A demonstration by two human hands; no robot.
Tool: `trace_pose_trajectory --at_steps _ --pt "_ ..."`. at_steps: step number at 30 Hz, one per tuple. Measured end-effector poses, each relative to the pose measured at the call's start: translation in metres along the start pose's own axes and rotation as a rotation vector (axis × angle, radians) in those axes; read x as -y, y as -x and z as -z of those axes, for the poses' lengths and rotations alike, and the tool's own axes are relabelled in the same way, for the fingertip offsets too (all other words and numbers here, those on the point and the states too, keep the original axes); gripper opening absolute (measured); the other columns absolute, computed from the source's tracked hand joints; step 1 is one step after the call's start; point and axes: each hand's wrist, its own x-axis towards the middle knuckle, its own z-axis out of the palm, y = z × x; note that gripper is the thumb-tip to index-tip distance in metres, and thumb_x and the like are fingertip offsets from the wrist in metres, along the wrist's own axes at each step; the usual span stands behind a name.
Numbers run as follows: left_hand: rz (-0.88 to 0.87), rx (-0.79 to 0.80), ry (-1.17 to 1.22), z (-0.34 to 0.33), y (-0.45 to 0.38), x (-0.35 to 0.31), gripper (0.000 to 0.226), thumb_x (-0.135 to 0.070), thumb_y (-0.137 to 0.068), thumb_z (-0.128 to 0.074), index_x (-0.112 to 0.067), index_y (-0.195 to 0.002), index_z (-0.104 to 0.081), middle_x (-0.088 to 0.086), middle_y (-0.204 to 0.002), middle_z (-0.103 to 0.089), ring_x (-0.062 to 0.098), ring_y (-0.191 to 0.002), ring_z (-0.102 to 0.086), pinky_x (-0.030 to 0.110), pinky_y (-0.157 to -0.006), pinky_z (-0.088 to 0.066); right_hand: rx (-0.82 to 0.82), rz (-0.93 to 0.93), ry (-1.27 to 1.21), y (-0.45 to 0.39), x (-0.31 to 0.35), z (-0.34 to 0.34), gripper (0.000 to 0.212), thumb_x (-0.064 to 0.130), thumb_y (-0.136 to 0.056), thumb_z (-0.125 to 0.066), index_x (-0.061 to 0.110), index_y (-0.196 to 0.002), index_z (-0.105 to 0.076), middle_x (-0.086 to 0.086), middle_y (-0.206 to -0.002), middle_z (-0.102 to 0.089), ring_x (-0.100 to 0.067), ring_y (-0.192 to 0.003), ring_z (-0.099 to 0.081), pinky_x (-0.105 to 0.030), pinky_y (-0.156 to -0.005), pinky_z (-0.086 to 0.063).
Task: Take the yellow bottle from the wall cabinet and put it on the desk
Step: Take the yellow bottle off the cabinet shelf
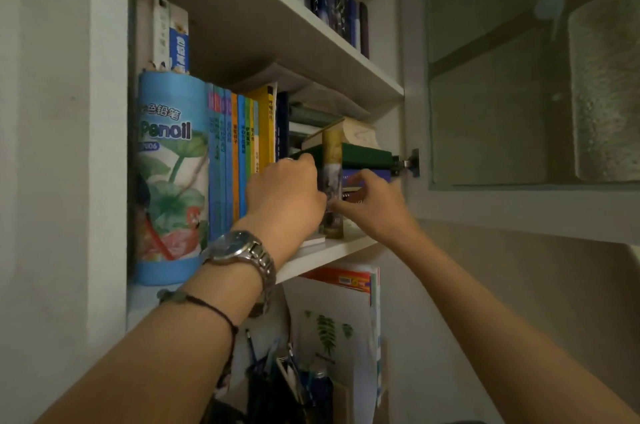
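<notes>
Both the left hand point(287, 191) and right hand point(374, 205) pinch the upright yellow bottle point(332, 181) on the cabinet shelf point(332, 252), fingers closing from nine and three o'clock.

- Hands: two, a left hand point(285, 193) and a right hand point(369, 205).
- Yellow bottle point(332, 181): one, upright.
- Blue pencil canister point(171, 181): one.
- Wristwatch point(239, 250): one.
- Cord bracelet point(204, 305): one.
- Cabinet door point(526, 77): one, open.
- Door hinge point(408, 163): one in view.
- Shelf boards: three visible.
- Upright books beside the canister: about nine; the spines crowd together, so the count is uncertain.
</notes>
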Motion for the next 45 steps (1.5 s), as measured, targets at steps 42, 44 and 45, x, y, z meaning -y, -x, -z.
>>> trace_pose_trajectory --at_steps 42,44,45 --pt "-0.496 -0.031 -0.179 0.03 0.131 -0.056 0.021 -0.018 -0.09 -0.056 -0.015 -0.111 -0.054 0.005 -0.104 -0.062 0.024 -0.095 -0.058 0.032 -0.068 -0.034 -0.084 -0.225 0.142 0.194 0.025 0.158 0.039 0.025 -0.08 -0.075 0.026 -0.106 -0.046 -0.006 -0.089 -0.069 -0.01 -0.066 -0.063 -0.024 -0.056 -0.048" --pt "-0.484 0.009 -0.172 0.019 0.142 -0.073 0.018 -0.018 -0.091 -0.055 -0.014 -0.108 -0.054 0.005 -0.105 -0.061 0.024 -0.097 -0.057 0.032 -0.07 -0.034 -0.076 -0.216 0.13 0.206 0.01 0.169 0.041 0.023 -0.079 -0.076 0.022 -0.11 -0.049 -0.009 -0.093 -0.07 -0.017 -0.076 -0.068 -0.03 -0.063 -0.055" --pt "-0.472 0.038 -0.162 0.014 0.148 -0.082 0.018 -0.019 -0.091 -0.054 -0.015 -0.108 -0.054 0.005 -0.106 -0.061 0.023 -0.097 -0.056 0.033 -0.071 -0.035 -0.063 -0.211 0.119 0.213 0.002 0.175 0.041 0.023 -0.079 -0.075 0.021 -0.111 -0.05 -0.009 -0.095 -0.071 -0.019 -0.08 -0.069 -0.033 -0.066 -0.057"
